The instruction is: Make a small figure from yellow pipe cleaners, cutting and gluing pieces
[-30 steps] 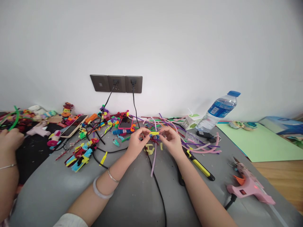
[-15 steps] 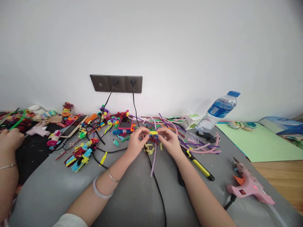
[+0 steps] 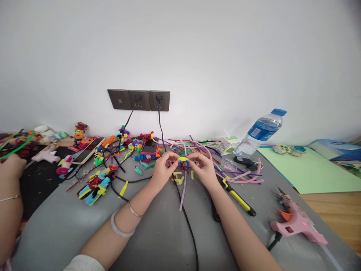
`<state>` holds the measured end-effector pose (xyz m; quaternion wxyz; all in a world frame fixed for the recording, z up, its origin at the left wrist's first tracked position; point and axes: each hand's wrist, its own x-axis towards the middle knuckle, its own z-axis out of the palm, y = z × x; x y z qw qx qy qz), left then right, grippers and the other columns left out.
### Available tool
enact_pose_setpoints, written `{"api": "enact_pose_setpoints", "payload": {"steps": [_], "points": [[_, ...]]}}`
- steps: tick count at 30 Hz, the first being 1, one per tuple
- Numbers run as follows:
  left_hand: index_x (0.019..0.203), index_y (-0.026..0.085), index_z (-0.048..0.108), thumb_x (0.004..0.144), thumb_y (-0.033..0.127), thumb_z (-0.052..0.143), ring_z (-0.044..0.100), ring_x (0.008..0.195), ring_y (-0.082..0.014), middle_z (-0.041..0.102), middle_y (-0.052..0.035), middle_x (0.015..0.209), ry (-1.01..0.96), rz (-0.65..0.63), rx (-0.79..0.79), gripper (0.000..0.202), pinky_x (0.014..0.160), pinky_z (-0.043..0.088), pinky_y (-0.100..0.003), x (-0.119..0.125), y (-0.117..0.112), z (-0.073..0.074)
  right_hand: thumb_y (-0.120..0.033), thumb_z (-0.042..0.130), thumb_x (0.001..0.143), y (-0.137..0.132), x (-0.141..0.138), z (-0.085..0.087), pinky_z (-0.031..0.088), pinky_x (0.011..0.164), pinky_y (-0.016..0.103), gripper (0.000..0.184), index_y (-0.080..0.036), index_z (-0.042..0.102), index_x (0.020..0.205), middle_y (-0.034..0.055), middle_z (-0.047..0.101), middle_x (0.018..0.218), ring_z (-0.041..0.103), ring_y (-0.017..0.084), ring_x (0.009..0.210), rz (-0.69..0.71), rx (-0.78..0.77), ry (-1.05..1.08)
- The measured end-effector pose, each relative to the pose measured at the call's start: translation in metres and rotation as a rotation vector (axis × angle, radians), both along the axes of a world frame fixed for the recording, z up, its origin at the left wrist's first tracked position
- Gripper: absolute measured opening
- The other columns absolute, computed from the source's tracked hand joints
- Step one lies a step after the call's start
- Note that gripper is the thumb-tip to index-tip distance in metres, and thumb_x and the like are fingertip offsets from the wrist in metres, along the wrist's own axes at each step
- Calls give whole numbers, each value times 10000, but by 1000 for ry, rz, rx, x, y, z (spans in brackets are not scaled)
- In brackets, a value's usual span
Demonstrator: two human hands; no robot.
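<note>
Between my two hands is a short yellow piece of pipe cleaner point(image 3: 182, 159), pinched at both ends above the table. My left hand point(image 3: 165, 169) closes thumb and fingertips on its left end. My right hand point(image 3: 202, 168) does the same on the right end. Just below them lie pale yellow bits point(image 3: 177, 178) and a lilac pipe cleaner point(image 3: 184, 192) pointing towards me. A tangle of pink and purple pipe cleaners point(image 3: 242, 177) spreads to the right of my right hand.
A pink glue gun point(image 3: 299, 226), a yellow-black cutter point(image 3: 239, 199), a tilted water bottle point(image 3: 261, 131) and a drink carton point(image 3: 228, 145) are on the right. Pipe-cleaner figures point(image 3: 96, 184) and phones point(image 3: 88, 150) lie left. A black cable point(image 3: 187, 222) crosses the table. Another person's hand point(image 3: 11, 169) holds green pipe cleaner.
My hands stay in place on the yellow piece; my thumbs have shifted slightly and their blue tips no longer show. At the left, the other person's hand and green pipe cleaner have moved a little.
</note>
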<state>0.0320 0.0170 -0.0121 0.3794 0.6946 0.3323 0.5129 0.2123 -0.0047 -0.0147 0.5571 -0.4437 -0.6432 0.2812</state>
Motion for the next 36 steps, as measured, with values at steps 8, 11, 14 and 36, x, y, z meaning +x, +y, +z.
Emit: {"api": "enact_pose_setpoints", "payload": {"steps": [8, 11, 14, 36], "points": [[995, 171, 656, 835, 174, 576, 627, 773, -146, 695, -71, 966, -2, 5, -32, 179, 630, 493, -229, 0, 0, 1, -310, 640, 838, 0, 0, -1, 501, 708, 333, 111, -220, 675, 891, 50, 671, 839, 612, 212, 810, 5, 11, 20], [972, 172, 652, 834, 176, 578, 617, 760, -139, 689, -64, 957, -12, 1, -33, 157, 618, 487, -223, 0, -1, 1, -302, 638, 840, 1, 1, -2, 501, 686, 320, 104, -222, 677, 893, 49, 672, 847, 613, 211, 815, 11, 11, 29], [949, 170, 646, 828, 170, 582, 616, 758, -134, 683, -57, 945, -26, 4, -24, 137, 618, 487, -218, 0, -1, 1, -307, 640, 840, 1, 1, -3, 501, 666, 312, 109, -220, 679, 892, 50, 670, 846, 612, 210, 816, 11, 9, 35], [889, 175, 660, 831, 195, 608, 593, 704, -132, 656, -44, 889, -30, 22, -1, 81, 632, 495, -235, -1, -2, 3, -330, 671, 821, 1, 0, 2, 493, 759, 362, 116, -219, 681, 851, 58, 672, 835, 624, 218, 823, 11, 54, 72]]}}
